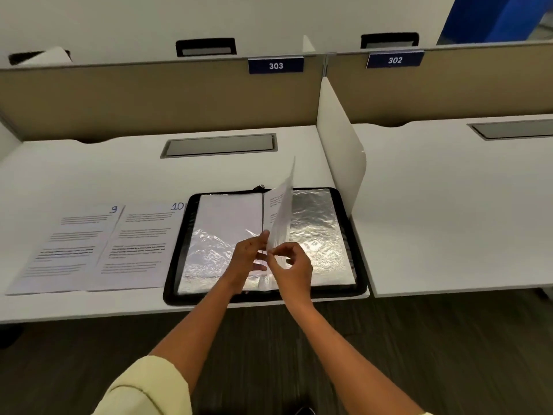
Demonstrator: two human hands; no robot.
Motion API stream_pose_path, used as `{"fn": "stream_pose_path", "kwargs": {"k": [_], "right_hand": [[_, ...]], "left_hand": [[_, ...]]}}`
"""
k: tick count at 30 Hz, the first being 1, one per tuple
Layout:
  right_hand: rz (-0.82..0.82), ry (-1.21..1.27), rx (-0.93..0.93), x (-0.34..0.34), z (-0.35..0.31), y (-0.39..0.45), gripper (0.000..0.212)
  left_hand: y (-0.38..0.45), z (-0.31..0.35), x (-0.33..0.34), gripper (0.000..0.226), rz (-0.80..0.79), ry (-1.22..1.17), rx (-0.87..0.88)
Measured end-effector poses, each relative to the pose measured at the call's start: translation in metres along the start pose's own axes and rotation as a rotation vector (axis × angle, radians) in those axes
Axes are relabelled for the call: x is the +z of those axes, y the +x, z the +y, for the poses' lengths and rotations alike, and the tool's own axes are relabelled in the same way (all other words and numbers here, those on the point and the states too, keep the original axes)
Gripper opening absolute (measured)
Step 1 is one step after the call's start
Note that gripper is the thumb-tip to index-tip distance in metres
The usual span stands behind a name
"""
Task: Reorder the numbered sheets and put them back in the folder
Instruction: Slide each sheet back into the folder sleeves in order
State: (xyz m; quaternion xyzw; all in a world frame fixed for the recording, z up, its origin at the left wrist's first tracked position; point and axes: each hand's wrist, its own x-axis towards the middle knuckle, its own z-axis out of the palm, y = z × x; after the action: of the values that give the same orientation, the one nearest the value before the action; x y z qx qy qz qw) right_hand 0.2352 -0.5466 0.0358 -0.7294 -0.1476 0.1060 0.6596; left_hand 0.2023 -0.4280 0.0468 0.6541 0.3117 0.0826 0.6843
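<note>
Reaching over the open folder (344, 205), left hand (248, 259) and right hand (291, 269) pinch an upright sleeve (282, 217).

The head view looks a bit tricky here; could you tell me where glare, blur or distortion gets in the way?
In the head view, glare whitens the crinkled plastic sleeves of the open folder; the raised sheet is smeared; printed lines on sheets 9 and 10 are too soft to read; wide-angle distortion bows the desk edges.

Single head-worn wide-angle view, looked forward and down over a white desk (89, 172) from the near edge. Open folder (344, 205) sat close, centre frame; partition (161, 94) behind, floor (449, 339) below. No second view recorded.
</note>
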Motion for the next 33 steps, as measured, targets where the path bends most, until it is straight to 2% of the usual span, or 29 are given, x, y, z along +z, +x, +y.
{"fn": "stream_pose_path", "kwargs": {"k": [4, 10, 14, 16, 20, 25, 30, 33], "right_hand": [[-0.112, -0.053, -0.071, 0.035, -0.01, -0.015, 0.012], [-0.228, -0.147, -0.12, 0.086, -0.016, -0.033, 0.019], [-0.18, -0.37, 0.004, 0.111, -0.001, -0.04, 0.036], [-0.216, -0.548, 0.089, 0.117, 0.012, -0.039, 0.049], [-0.344, -0.822, 0.204, 0.118, 0.036, -0.039, 0.062], [-0.431, -1.024, 0.201, 0.126, 0.054, -0.053, 0.06], [-0.358, -1.114, 0.228, 0.142, 0.052, -0.065, 0.055], [-0.275, -1.134, 0.205, 0.157, 0.047, -0.069, 0.052]], "left_hand": [[-0.005, 0.016, -0.036, 0.034, 0.066, -0.041, 0.082], [-0.007, -0.01, -0.104, 0.032, 0.255, 0.076, 0.093], [-0.011, -0.026, -0.146, 0.023, 0.353, 0.097, 0.064], [-0.012, -0.036, -0.164, 0.017, 0.381, 0.104, 0.024], [-0.015, -0.056, -0.192, 0.017, 0.377, 0.141, -0.07], [-0.017, -0.081, -0.22, 0.023, 0.3, 0.24, -0.151], [-0.022, -0.101, -0.25, 0.022, 0.244, 0.33, -0.12], [-0.027, -0.11, -0.276, 0.016, 0.282, 0.401, -0.077]]}}
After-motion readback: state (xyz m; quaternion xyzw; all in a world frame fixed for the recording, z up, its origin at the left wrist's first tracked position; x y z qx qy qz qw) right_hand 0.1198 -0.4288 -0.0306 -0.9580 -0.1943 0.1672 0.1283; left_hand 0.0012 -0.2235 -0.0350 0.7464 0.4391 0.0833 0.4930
